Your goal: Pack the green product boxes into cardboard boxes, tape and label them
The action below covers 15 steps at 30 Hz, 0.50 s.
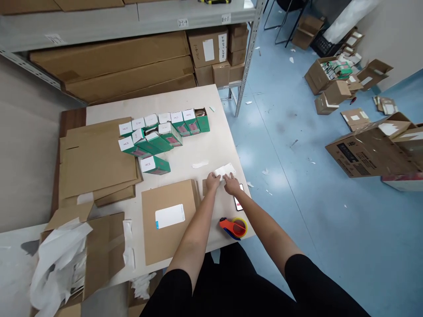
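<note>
Reference: carton (169,240). Your slip (226,170) lies right of it and slightly beyond, near the right edge of the table (198,147). Your left hand (212,182) and right hand (231,184) are side by side, fingers at the slip's near edge; whether either pinches it, cannot tell at this size. Risk 1: the phone (238,203), right of the carton, sits partly under your right forearm (264,224) and close to the edge; a sideways sweep could push it to the floor (304,211). Risk 2: the tape gun (234,227), right of the carton's near half, is by the front corner; drawing an arm back low could knock it off. Risk 3: your left forearm (198,224) crosses the carton's right edge in view; a pull leftward could skew it. Room: right of the carton, little table past the slip; beyond the carton, a wider gap between slip and green boxes (160,141), with 1 scrap (200,164) in it. Reaching too far there could bump the boxes.
</note>
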### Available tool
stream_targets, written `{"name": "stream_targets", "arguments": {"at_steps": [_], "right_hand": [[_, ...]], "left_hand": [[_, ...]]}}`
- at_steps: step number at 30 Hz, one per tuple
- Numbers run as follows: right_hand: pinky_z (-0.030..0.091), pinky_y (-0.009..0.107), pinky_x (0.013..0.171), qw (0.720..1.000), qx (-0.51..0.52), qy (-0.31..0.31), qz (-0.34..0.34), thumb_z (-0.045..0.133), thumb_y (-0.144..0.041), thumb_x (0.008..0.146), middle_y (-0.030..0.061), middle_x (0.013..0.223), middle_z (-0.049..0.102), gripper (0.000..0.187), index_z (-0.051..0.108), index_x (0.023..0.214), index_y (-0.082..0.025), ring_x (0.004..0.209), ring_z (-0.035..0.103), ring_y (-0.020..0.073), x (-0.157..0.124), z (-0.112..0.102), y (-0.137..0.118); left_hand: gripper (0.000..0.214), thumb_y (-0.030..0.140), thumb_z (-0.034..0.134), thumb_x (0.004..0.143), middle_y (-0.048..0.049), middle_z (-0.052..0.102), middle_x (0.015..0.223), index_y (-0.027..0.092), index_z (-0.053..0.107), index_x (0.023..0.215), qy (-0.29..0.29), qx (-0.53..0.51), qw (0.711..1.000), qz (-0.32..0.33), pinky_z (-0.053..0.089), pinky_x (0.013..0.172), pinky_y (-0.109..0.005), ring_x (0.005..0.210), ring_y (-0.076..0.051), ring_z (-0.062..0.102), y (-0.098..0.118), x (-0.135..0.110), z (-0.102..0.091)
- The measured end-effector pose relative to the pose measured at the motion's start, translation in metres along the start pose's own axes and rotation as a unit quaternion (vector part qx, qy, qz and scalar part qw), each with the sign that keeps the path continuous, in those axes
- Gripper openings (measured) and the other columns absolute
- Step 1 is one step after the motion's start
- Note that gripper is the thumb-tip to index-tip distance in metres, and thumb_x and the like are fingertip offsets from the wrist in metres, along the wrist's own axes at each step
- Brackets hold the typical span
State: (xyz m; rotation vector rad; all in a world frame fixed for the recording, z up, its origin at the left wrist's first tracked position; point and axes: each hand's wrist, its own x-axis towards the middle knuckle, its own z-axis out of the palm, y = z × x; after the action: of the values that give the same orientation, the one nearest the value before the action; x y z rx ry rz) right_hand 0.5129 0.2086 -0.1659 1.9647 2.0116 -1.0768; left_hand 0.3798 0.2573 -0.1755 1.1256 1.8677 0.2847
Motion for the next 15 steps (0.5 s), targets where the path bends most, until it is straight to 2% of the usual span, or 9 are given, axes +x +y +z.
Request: {"name": "stream_targets", "arguments": {"at_steps": [2, 4, 6, 8, 11, 13, 15], "right_hand": [[0.029, 0.051, 0.125, 1.0, 0.024, 0.005, -0.004, 0.05, -0.011, 0.091, 0.0074, 0.17, 0.04, 0.071, 0.041, 0.161, -0.022, 0.164, 0.015, 0.0321, -0.002, 0.001, 0.002], [0.029, 0.051, 0.126, 0.997, 0.07, 0.025, -0.015, 0.051, -0.01, 0.089, 0.0093, 0.166, 0.046, 0.072, 0.043, 0.16, -0.02, 0.163, 0.018, 0.0323, -0.005, 0.0, 0.007], [0.033, 0.049, 0.125, 0.988, 0.137, 0.075, -0.014, 0.052, -0.013, 0.09, 0.0113, 0.162, 0.049, 0.07, 0.044, 0.159, -0.019, 0.16, 0.027, 0.0317, -0.008, -0.003, 0.014], [0.037, 0.048, 0.124, 0.969, 0.203, 0.143, -0.006, 0.053, -0.017, 0.089, 0.0129, 0.161, 0.049, 0.069, 0.045, 0.158, -0.018, 0.154, 0.038, 0.031, -0.012, -0.007, 0.021], [0.047, 0.049, 0.116, 0.941, 0.273, 0.2, -0.021, 0.055, -0.017, 0.085, 0.014, 0.164, 0.043, 0.074, 0.045, 0.158, -0.021, 0.139, 0.055, 0.03, -0.018, -0.017, 0.027], [0.055, 0.047, 0.107, 0.93, 0.305, 0.199, -0.054, 0.054, -0.015, 0.082, 0.0142, 0.165, 0.041, 0.077, 0.045, 0.158, -0.024, 0.124, 0.064, 0.0274, -0.022, -0.025, 0.027], [0.057, 0.044, 0.103, 0.92, 0.326, 0.194, -0.097, 0.054, -0.014, 0.08, 0.0135, 0.161, 0.046, 0.078, 0.048, 0.157, -0.026, 0.121, 0.065, 0.0261, -0.028, -0.033, 0.025]], "left_hand": [[0.05, 0.025, 0.07, 0.089, -0.0168, 0.075, 0.122, 0.014, 0.062, 0.137, 0.011, 0.001, 1.0, -0.007, 0.052, 0.093, -0.032, 0.111, -0.027, 0.072, 0.001, -0.003, -0.002], [0.057, 0.021, 0.07, 0.087, -0.0137, 0.076, 0.121, 0.017, 0.059, 0.143, 0.013, 0.01, 1.0, -0.002, 0.051, 0.094, -0.033, 0.112, -0.027, 0.071, 0.003, -0.008, -0.008], [0.069, 0.021, 0.068, 0.086, -0.0092, 0.077, 0.114, 0.021, 0.051, 0.153, 0.012, 0.014, 1.0, 0.025, 0.051, 0.095, -0.034, 0.108, -0.027, 0.071, 0.004, -0.014, -0.016], [0.071, 0.021, 0.065, 0.087, -0.0056, 0.076, 0.107, 0.025, 0.047, 0.157, -0.001, 0.006, 0.996, 0.085, 0.05, 0.095, -0.033, 0.101, -0.025, 0.071, 0.005, -0.02, -0.027], [0.06, 0.021, 0.063, 0.085, -0.0026, 0.073, 0.105, 0.027, 0.06, 0.145, -0.053, -0.016, 0.983, 0.175, 0.052, 0.088, -0.03, 0.084, -0.019, 0.069, 0.006, -0.03, -0.048], [0.05, 0.022, 0.064, 0.08, -0.0011, 0.073, 0.1, 0.024, 0.07, 0.13, -0.098, -0.023, 0.973, 0.206, 0.052, 0.081, -0.027, 0.074, -0.016, 0.066, 0.007, -0.036, -0.064], [0.037, 0.024, 0.066, 0.076, -0.0002, 0.074, 0.093, 0.021, 0.077, 0.111, -0.137, -0.022, 0.965, 0.222, 0.051, 0.076, -0.026, 0.072, -0.015, 0.065, 0.01, -0.044, -0.08]]}}
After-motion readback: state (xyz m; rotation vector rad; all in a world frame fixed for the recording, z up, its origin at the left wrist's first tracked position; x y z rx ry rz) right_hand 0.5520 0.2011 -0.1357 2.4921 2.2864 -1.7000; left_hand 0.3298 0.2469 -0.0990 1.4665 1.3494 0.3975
